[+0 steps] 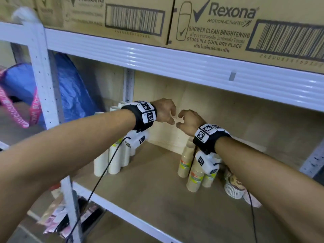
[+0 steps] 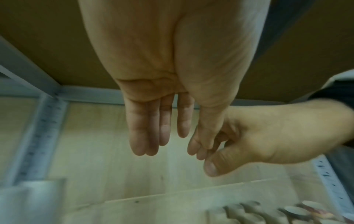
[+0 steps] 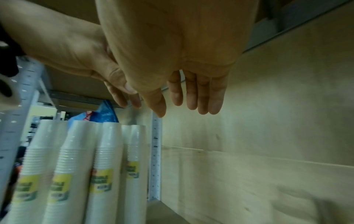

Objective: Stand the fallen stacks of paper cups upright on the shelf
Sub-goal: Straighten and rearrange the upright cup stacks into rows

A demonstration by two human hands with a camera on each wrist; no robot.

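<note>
Both my hands hover mid-shelf, above the board (image 1: 150, 193), fingertips touching each other and holding nothing. My left hand (image 1: 165, 111) has straight, relaxed fingers (image 2: 151, 133). The right hand (image 1: 188, 120) also shows loose, straight fingers (image 3: 197, 94). Below my left wrist, several white cup stacks (image 1: 114, 158) in plastic sleeves stand upright (image 3: 72, 166). Under the right wrist, tan cup stacks (image 1: 194, 176) stand upright. A patterned cup stack (image 1: 234, 186) lies tilted at the right, partly hidden by my forearm.
A white shelf beam (image 1: 175, 64) runs overhead, carrying Rexona cardboard boxes (image 1: 228, 23). A perforated white post (image 1: 40, 71) stands at the left, with a blue bag (image 1: 73, 95) behind it. A plywood back wall (image 1: 219, 116) closes the shelf.
</note>
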